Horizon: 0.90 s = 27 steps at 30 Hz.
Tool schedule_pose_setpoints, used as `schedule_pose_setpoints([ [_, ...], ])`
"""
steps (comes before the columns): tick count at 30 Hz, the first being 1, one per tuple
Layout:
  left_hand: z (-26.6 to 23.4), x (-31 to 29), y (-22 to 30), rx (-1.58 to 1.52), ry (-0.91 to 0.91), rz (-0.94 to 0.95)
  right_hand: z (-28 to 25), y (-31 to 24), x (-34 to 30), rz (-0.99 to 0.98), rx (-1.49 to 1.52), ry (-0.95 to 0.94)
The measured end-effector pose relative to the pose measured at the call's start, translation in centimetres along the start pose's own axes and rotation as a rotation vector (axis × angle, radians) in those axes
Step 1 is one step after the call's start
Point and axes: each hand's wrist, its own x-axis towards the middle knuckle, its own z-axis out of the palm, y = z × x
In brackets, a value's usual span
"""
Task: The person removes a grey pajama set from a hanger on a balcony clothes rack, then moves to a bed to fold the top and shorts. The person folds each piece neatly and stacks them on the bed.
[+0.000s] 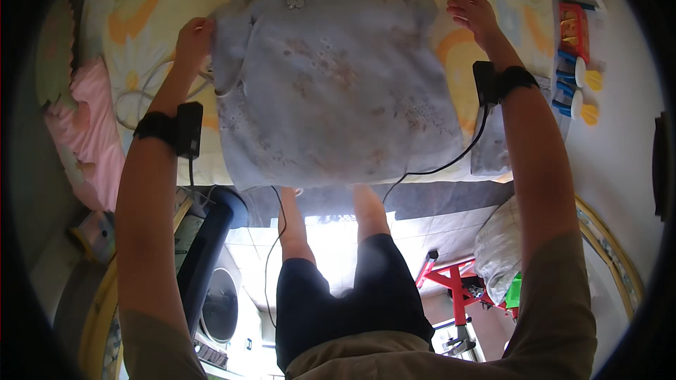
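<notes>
A: Thing and place?
B: Grey floral garment [338,112], spread out on the yellow-patterned bedsheet [130,49], lower edge reaching the sheet's near side.
A: Hands?
B: Left hand [195,39]: at the garment's left edge, fingers curled in; can't tell if it pinches cloth. Right hand [473,14]: off the right edge, over the sheet, fingers loosely bent and not closed up, nothing visible in it.
A: Handling?
B: Looks thin, so I'd guess light, soft, floppy, maybe slippery. Won't break, probably creases easily. Pale detail [293,1] up top, trim or print, can't tell; best not grip there.
A: Where to grab?
B: Both side edges, level, or the lower corners. One-point hold would probably let it sag and bunch.
</notes>
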Motion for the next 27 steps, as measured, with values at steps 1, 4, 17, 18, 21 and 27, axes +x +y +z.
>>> schedule_pose_setpoints([
  [1, 0.1, 0.6, -0.3, -0.078, -0.035, -0.072, 0.1, 0.4, 0.1, 0.009, -0.044, -0.035],
  [4, 0.9, -0.2, -0.9, -0.075, 0.082, 0.024, 0.5, 2.9, -0.5, 0.027, -0.148, -0.102],
  [17, 8.1, -32.0, -3.6, 0.002, 0.032, -0.162, -2.1, 17.5, -20.5, -0.026, -0.369, 0.133],
  [18, 8.5, -32.6, -4.2, 0.089, 0.065, -0.136, -2.5, 18.1, -22.1, -0.081, -0.432, 0.096],
  [21, 9.6, -32.8, -5.0, 0.157, 0.183, -0.069, -3.4, 19.6, -25.2, -0.121, -0.516, 0.039],
  [27, 9.7, -30.3, -3.9, 0.275, 0.376, -0.017, -4.0, 20.4, -27.2, 0.160, -0.393, 0.022],
])
